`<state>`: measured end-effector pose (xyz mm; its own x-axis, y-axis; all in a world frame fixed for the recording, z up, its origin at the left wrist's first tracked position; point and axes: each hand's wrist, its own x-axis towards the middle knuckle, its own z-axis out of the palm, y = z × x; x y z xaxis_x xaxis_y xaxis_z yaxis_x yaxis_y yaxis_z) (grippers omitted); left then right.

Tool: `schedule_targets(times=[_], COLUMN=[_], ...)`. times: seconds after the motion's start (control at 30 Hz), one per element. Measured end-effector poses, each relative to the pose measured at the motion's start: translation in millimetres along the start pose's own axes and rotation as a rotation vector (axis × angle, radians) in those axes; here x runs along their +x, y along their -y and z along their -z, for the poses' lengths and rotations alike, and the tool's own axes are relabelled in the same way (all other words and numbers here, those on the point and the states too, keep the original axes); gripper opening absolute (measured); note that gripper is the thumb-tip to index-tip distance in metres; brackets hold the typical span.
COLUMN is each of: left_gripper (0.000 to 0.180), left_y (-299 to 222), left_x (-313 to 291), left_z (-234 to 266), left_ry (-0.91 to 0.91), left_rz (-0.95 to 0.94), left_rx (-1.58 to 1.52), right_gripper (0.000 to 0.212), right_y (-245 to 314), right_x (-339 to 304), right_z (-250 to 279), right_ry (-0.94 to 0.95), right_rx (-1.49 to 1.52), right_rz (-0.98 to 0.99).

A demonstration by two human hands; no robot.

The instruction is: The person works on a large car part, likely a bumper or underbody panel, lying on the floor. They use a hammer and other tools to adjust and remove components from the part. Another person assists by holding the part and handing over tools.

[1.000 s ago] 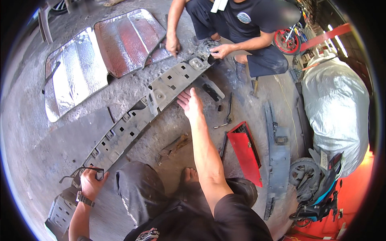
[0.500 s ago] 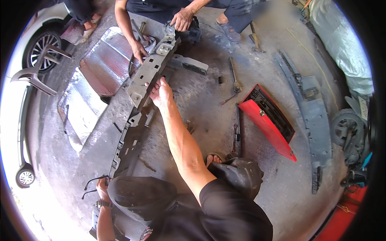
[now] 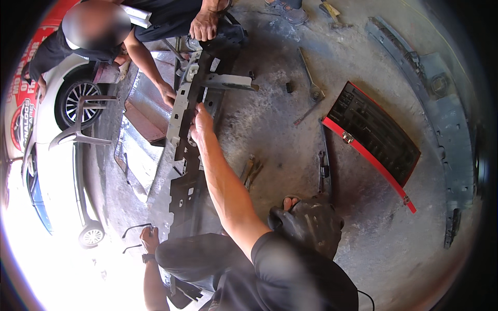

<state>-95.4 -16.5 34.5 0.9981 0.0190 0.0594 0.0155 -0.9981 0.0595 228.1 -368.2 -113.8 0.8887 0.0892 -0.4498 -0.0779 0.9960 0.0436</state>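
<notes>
The long dark-and-grey panel [image 3: 188,150] is your biggest piece, running on your left from near the top of the view down beside your left knee [image 3: 179,254]. It looks stiff across its folds, yet its length could make it twist and feel unwieldy; I'd expect moderate weight, with slot edges that may bite. Best take it by the folded flanges, two grips set well apart, clear of the cutouts. To the right a blue-grey panel [image 3: 456,124] lies on the floor [image 3: 373,243], and nearer you is an open red toolbox [image 3: 371,137]. A co-worker's hand [image 3: 167,94] is at the panel's left edge. Your right hand [image 3: 202,122] meets the opposite edge; you can't tell whether its fingers clamp or only rest. Your left hand [image 3: 149,239] has its fingers closed on eyeglasses [image 3: 136,226].
</notes>
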Motion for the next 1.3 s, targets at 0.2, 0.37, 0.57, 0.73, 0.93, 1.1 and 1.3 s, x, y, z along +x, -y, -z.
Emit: schedule_targets(times=[0.2, 0.37, 0.57, 0.73, 0.93, 1.1, 1.3], left_gripper=[0.030, 0.036, 0.039, 0.038, 0.052, 0.059, 0.047], left_y=[-40.0, -70.5, -72.8, -62.8, -62.1, -49.3, -33.8], left_x=[55.3, 74.0, 73.0, 69.9, 65.0, 54.1, 36.6], left_z=[7.0, -7.4, -23.0, -45.1, -56.2, -58.9, -52.1], left_ry=[-0.003, 0.048, 0.111, 0.137, 0.137, 0.055, 0.012], left_rz=[-0.034, 0.127, 0.077, 0.044, 0.139, 0.261, 0.265], left_rx=[-0.038, -0.041, -0.101, -0.140, -0.289, -0.542, -0.461], right_gripper=[0.048, 0.049, 0.051, 0.068, 0.080, 0.072, 0.056], right_y=[9.7, -5.4, -31.1, -27.7, -54.6, -99.5, -144.1], right_x=[11.7, -16.7, -35.3, -46.3, -75.9, -118.4, -190.9], right_z=[2.1, 16.7, 40.2, 42.7, 48.5, 72.6, 65.9], right_ry=[-0.009, -0.021, 0.048, 0.036, 0.085, -0.058, 0.541], right_rx=[-0.066, -0.197, -0.253, -0.421, -0.848, -1.209, -1.567], right_rz=[0.019, -0.094, -0.191, -0.174, 0.057, 0.383, 1.176])
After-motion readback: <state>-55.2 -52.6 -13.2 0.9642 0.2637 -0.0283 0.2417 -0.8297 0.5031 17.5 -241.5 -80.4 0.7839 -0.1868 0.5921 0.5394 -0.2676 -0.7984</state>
